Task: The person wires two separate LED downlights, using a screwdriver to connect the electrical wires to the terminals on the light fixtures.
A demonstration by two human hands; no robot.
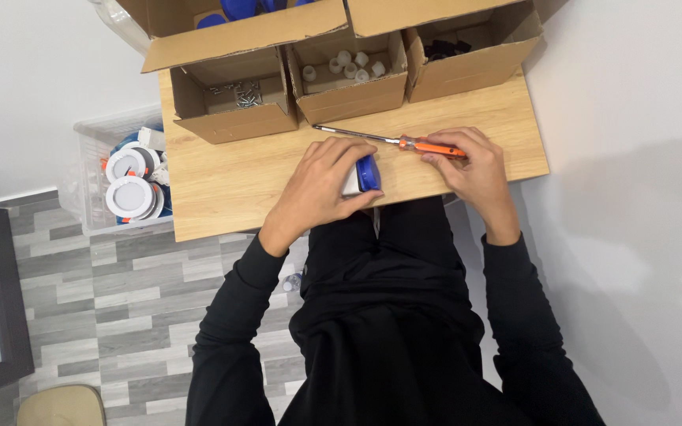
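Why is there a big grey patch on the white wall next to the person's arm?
Head view: that patch is a soft shadow on the white surface, cast from the left. The orange-handled screwdriver under the right hand looks sharp; the desk shows no glare.

Four open brown cardboard boxes [234,106] line the desk's far edge.
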